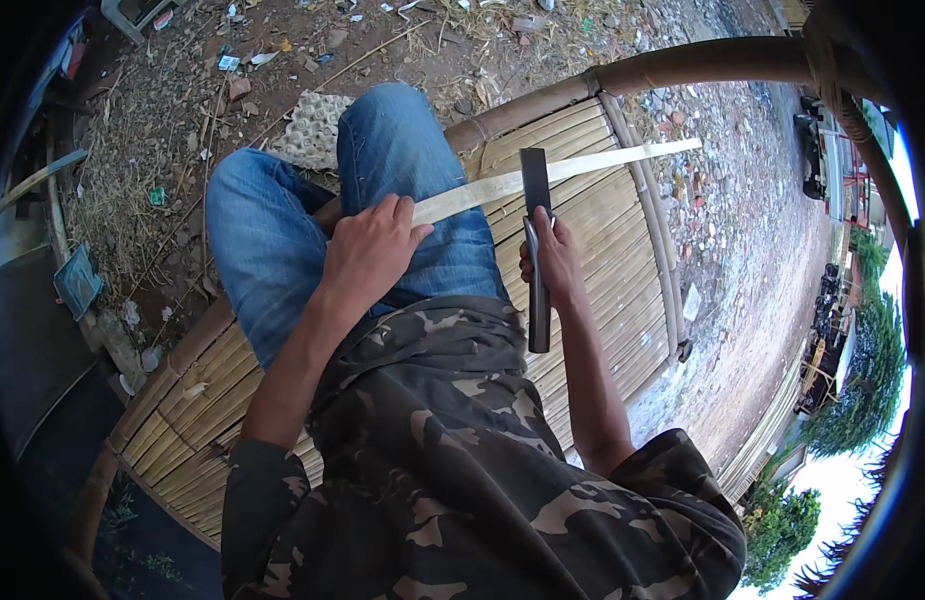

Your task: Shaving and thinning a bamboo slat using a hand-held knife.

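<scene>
My left hand (370,248) is closed on one end of a long, pale bamboo strip (604,160), above my jeans-clad thigh. From there the strip runs out to the right over the slatted seat, narrowing toward its far end. In my right hand (556,264) is a dark, broad-bladed knife (534,178), its long dark handle reaching back toward my body. The blade stands upright in the picture and crosses the strip. Whether its edge touches the strip, I cannot tell.
I sit on a bamboo-slat bench (602,270) framed by thick bamboo poles (712,66). A grey egg tray (310,130) lies on the littered ground beyond my knees. A blue plastic piece (78,282) is at the left. Parked motorbikes (820,345) stand far right.
</scene>
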The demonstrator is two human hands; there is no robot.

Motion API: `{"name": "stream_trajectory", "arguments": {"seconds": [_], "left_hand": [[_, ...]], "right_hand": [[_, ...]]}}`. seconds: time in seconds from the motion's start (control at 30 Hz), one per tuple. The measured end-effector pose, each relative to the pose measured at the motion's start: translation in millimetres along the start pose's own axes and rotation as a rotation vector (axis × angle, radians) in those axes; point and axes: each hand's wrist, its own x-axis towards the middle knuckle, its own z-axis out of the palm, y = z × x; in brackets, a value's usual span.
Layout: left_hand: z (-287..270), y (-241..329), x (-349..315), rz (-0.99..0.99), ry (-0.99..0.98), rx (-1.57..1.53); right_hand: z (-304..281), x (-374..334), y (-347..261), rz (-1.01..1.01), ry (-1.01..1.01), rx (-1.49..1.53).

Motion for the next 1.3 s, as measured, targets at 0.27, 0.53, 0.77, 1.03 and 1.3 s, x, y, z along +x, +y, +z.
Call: {"name": "stream_trajectory", "arguments": {"seconds": [0.27, 0.53, 0.77, 1.03, 1.3], "left_hand": [[-2, 4, 0, -0.066, 0.013, -0.086], [0, 3, -3, -0.115, 0.007, -0.165], [4, 4, -3, -0.116, 0.028, -0.147], [5, 3, -4, -0.094, 0.034, -0.153], [6, 7, -3, -0.108, 0.033, -0.157]], "right_hand": [[4, 5, -11, -0.049, 0.093, -0.118], [18, -3, -11, -0.134, 0.021, -0.370], [33, -14, -8, -0.355, 0.009, -0.556], [34, -8, 8, -0.460, 0.058, -0.604], [37, -13, 6, -0.292, -0.042, -0.486]]}}
